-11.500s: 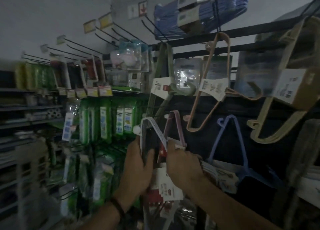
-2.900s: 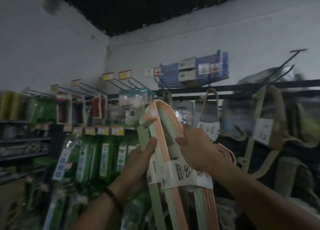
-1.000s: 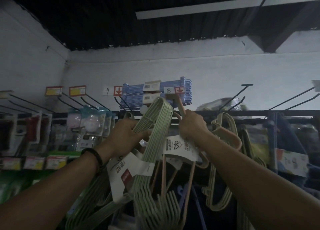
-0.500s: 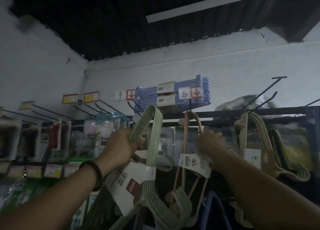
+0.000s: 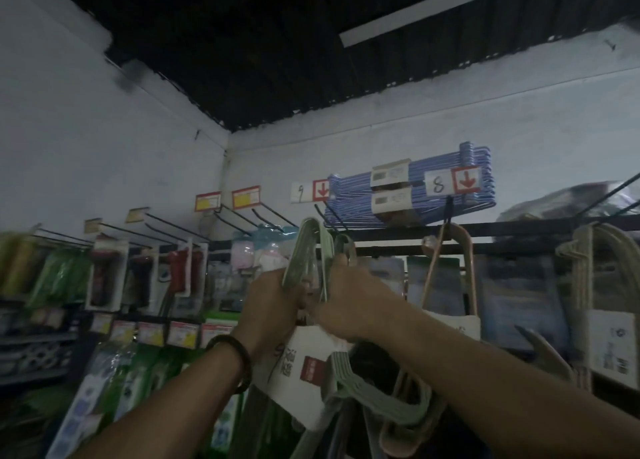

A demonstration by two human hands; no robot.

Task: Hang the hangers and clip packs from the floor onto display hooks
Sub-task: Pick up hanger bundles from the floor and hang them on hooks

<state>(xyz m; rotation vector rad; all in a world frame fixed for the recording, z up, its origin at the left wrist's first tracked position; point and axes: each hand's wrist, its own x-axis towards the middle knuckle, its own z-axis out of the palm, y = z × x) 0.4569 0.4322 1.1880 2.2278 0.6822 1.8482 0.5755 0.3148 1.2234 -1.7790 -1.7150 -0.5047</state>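
A bundle of green hangers (image 5: 308, 247) with a white paper band (image 5: 304, 372) is held up in front of the black display rail (image 5: 398, 228). My left hand (image 5: 268, 302) grips the bundle's necks from the left. My right hand (image 5: 349, 299) grips the same bundle from the right, with a fingertip up by the hook ends. The hook ends sit just below an empty black display hook (image 5: 329, 216) under the tag marked 9. A peach hanger pack (image 5: 462, 250) hangs from the hook under the tag marked 8, to the right.
Blue hanger packs (image 5: 412, 188) lie on top of the rail. A beige hanger bundle (image 5: 588, 285) hangs at far right. Several long empty hooks with yellow price tags (image 5: 207, 202) jut out at left, above carded goods and green packets.
My right hand left the peach pack, which now hangs on the hook under tag 8, and moved left onto the green bundle. The view shifted slightly left.
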